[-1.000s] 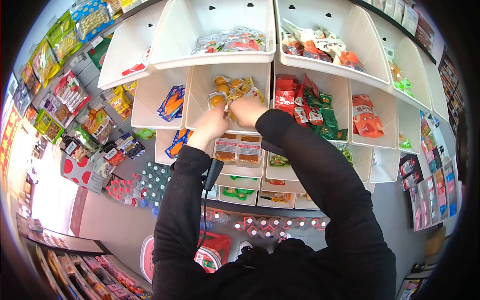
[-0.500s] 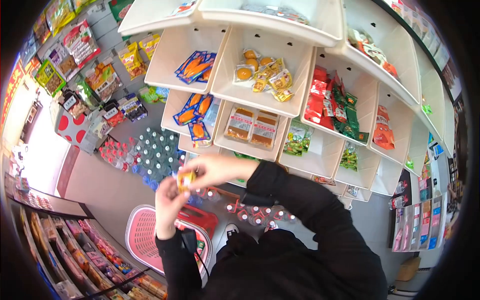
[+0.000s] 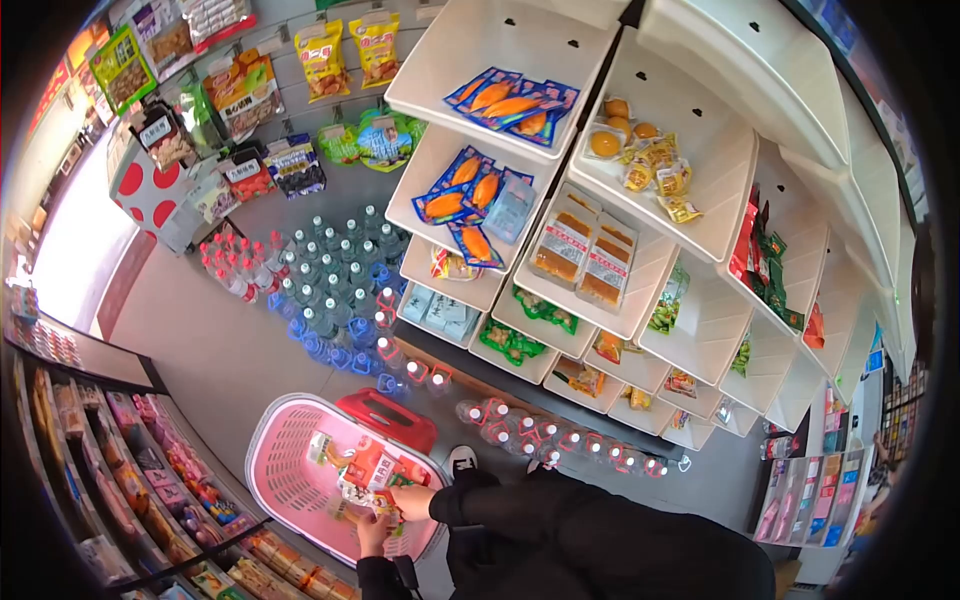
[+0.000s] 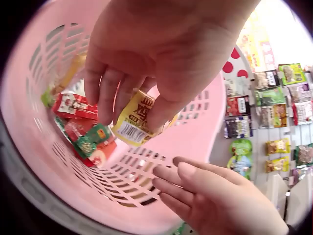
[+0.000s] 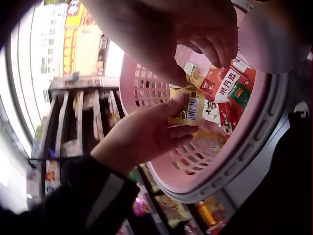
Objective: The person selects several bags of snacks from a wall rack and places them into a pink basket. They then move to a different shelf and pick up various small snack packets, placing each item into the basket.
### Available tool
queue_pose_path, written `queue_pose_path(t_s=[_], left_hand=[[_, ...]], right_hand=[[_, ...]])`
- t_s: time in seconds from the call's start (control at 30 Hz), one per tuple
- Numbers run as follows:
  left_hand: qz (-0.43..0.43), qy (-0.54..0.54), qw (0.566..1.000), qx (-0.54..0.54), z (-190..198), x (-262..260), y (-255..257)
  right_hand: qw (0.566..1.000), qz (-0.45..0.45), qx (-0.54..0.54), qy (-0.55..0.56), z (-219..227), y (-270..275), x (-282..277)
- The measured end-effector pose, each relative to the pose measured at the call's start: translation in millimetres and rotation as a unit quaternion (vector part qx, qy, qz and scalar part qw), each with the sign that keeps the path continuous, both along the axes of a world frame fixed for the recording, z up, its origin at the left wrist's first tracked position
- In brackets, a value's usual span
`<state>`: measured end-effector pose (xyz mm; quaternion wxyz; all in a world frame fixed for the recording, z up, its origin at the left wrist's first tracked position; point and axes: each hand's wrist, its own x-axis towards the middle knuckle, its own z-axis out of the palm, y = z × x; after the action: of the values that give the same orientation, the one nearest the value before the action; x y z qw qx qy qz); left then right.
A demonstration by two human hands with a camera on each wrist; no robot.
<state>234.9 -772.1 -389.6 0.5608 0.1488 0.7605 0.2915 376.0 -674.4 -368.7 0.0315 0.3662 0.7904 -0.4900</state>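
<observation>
A small yellow snack packet (image 4: 134,122) with a barcode hangs over the pink basket (image 3: 265,460), pinched between my left hand's (image 4: 151,54) thumb and fingers. In the right wrist view the same packet (image 5: 190,106) shows beside my right hand (image 5: 195,29), whose thumb overlaps it. From the left wrist view, that right hand (image 4: 217,196) has relaxed, parted fingers with nothing in them. Red and green snack packets (image 4: 78,107) lie at the bottom of the basket, among them a red haw-roll pouch (image 5: 215,78).
White tilted bins (image 3: 560,150) of snacks rise at right, one with yellow packets and round cakes (image 3: 605,143). Bottles (image 3: 335,270) stand on the floor beyond the basket. A red stool-like object (image 3: 390,415) adjoins the basket; low shelves (image 3: 150,470) run along the left.
Both hands have left the bin of yellow packets and moved down and left to the basket, bringing one packet along. The head view has swung left.
</observation>
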Motion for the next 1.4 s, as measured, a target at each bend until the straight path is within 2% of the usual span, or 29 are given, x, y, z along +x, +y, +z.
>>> queue_pose_path(t_s=[0.03, 0.1, 0.13, 0.17, 0.2, 0.23, 0.27, 0.3, 0.37, 0.43, 0.47, 0.5, 0.53, 0.57, 0.63, 0.67, 0.73, 0.8, 0.83, 0.87, 0.9, 0.97, 1.1, 1.17, 1.23, 1.27, 1.3, 1.33, 1.4], left_hand=[[0.002, -0.007, 1.000, -0.003, -16, -3, -2], [-0.067, 0.044, 0.994, -0.072, -47, -6, -7], [-0.044, 0.024, 0.995, -0.089, -50, 0, -7], [-0.044, 0.021, 0.995, -0.088, -53, 5, -6], [-0.012, -0.006, 0.993, -0.114, -53, 9, -3], [0.019, -0.034, 0.989, -0.140, -52, 14, 3], [0.040, -0.058, 0.989, -0.129, -54, 18, 8], [0.037, -0.060, 0.990, -0.125, -59, 17, 11], [0.057, -0.087, 0.983, -0.148, -82, 13, 12], [0.031, -0.037, 0.980, -0.194, -79, 8, 31], [-0.146, 0.025, 0.982, -0.116, -89, -8, 40], [-0.317, 0.090, 0.943, -0.036, -92, -19, 45], [-0.327, 0.208, 0.922, -0.020, -77, -25, 59], [-0.333, 0.323, 0.886, -0.006, -31, -26, 88], [-0.301, 0.398, 0.866, 0.040, 49, -24, 142], [-0.369, 0.381, 0.847, 0.022, 63, -36, 172], [-0.310, 0.418, 0.837, 0.168, 134, -22, 229], [-0.285, 0.382, 0.799, 0.366, 203, -3, 288], [-0.271, 0.353, 0.795, 0.411, 241, 15, 313], [-0.250, 0.332, 0.765, 0.492, 264, 29, 338], [-0.262, 0.305, 0.779, 0.480, 305, 49, 354], [-0.242, 0.283, 0.741, 0.559, 341, 81, 387], [-0.276, 0.202, 0.690, 0.638, 368, 130, 436], [-0.273, 0.156, 0.694, 0.648, 375, 151, 450], [-0.275, 0.059, 0.734, 0.618, 381, 164, 458], [-0.276, 0.059, 0.735, 0.617, 384, 167, 461], [-0.262, 0.010, 0.767, 0.586, 386, 170, 463], [-0.247, -0.040, 0.795, 0.553, 387, 172, 462], [-0.231, -0.082, 0.808, 0.535, 380, 172, 464]], right_hand=[[1.000, 0.002, -0.003, -0.007, 1, 1, 2], [0.991, 0.088, -0.097, 0.038, 35, 28, 10], [0.984, 0.140, -0.089, 0.057, 44, 41, 13], [0.988, 0.124, -0.061, 0.074, 89, 59, 26], [0.986, 0.115, -0.033, 0.113, 87, 70, 34], [0.986, 0.095, -0.058, 0.122, 112, 87, 44], [0.989, 0.069, -0.052, 0.120, 162, 109, 58], [0.991, 0.045, -0.052, 0.115, 188, 126, 69], [0.987, 0.008, 0.051, 0.153, 247, 159, 92], [0.981, -0.036, 0.144, 0.122, 294, 186, 113], [0.976, -0.072, 0.175, 0.110, 322, 198, 120], [0.950, -0.086, 0.278, 0.109, 332, 217, 131], [0.948, -0.105, 0.292, 0.064, 360, 231, 138], [0.922, -0.160, 0.332, 0.115, 373, 248, 141], [0.888, -0.180, 0.396, 0.148, 392, 294, 158], [0.876, -0.180, 0.437, 0.100, 405, 316, 164], [0.829, -0.161, 0.536, 0.028, 411, 363, 178], [0.830, -0.142, 0.536, -0.067, 404, 401, 192], [0.821, -0.125, 0.541, -0.133, 402, 410, 196], [0.820, -0.127, 0.526, -0.185, 399, 411, 195], [0.817, -0.127, 0.510, -0.237, 397, 412, 194], [0.817, -0.096, 0.480, -0.303, 386, 422, 197], [0.813, -0.096, 0.483, -0.310, 382, 423, 189], [0.795, -0.107, 0.528, -0.279, 379, 421, 187], [0.773, -0.110, 0.539, -0.316, 384, 416, 179], [0.766, -0.115, 0.550, -0.313, 384, 417, 177], [0.767, -0.115, 0.549, -0.312, 383, 417, 174], [0.753, -0.093, 0.577, -0.302, 383, 417, 172], [0.713, -0.045, 0.634, -0.297, 385, 414, 171]])
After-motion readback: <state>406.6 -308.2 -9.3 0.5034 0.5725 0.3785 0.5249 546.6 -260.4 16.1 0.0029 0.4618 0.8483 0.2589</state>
